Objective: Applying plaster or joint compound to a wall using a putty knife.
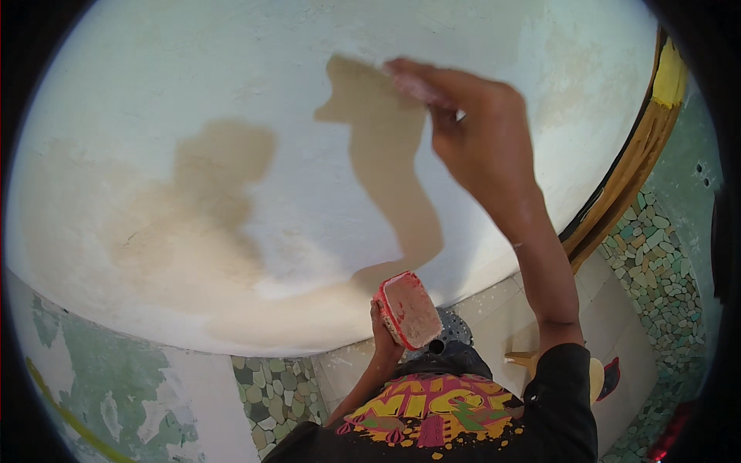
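Note:
My left hand [380, 332], low in the middle, grips a small rectangular red-rimmed plastic container [411, 307] with a pale pinkish-brown, smeared top or contents. My right hand [482, 131] is raised against the pale, curved plastered wall [154, 85], its fingertips pinched together with pinkish-white residue on them; what they hold, if anything, is blurred. The shadows of my hand and arm fall on the wall, which has some beige patches and small surface marks.
A brown and yellow painted border [648, 147] edges the wall at right. Below are pale floor tiles [617, 324], pebble-patterned strips [266, 401] and patchy green surfaces [116, 386]. A pale wooden object [521, 359], perhaps a stool, stands behind my right arm.

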Tool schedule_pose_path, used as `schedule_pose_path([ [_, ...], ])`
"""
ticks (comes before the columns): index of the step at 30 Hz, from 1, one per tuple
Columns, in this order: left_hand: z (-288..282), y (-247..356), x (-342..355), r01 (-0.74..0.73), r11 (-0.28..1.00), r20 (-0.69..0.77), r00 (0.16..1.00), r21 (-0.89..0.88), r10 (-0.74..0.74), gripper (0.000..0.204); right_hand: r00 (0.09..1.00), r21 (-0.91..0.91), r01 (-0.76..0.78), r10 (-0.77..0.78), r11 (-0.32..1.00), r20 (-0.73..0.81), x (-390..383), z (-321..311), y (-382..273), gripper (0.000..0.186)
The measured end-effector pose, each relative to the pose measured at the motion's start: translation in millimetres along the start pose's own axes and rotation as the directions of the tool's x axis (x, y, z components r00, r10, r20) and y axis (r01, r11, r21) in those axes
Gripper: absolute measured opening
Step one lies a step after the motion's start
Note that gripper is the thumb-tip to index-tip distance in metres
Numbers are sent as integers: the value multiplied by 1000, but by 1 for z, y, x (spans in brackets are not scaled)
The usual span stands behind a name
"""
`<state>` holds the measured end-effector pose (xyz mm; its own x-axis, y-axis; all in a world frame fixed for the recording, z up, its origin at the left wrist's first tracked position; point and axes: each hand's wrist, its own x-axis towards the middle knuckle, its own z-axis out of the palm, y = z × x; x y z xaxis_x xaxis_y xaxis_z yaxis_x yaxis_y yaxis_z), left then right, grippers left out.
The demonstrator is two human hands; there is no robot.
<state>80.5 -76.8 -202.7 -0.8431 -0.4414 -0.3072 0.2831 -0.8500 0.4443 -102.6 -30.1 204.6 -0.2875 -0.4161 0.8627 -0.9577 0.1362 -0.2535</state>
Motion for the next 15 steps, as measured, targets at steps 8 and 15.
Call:
schedule_pose_path([
  [8, 4, -5, 0, -19, 999, 4, 1000, -48, 19, 69, 974, -310, 160, -201, 937, -104, -9, 18, -4, 51],
  [15, 5, -1, 4, -27, 999, 22, 999, -29, 28, 69, 982, -121, 57, -78, 991, -172, 24, -23, 14, 62],
])
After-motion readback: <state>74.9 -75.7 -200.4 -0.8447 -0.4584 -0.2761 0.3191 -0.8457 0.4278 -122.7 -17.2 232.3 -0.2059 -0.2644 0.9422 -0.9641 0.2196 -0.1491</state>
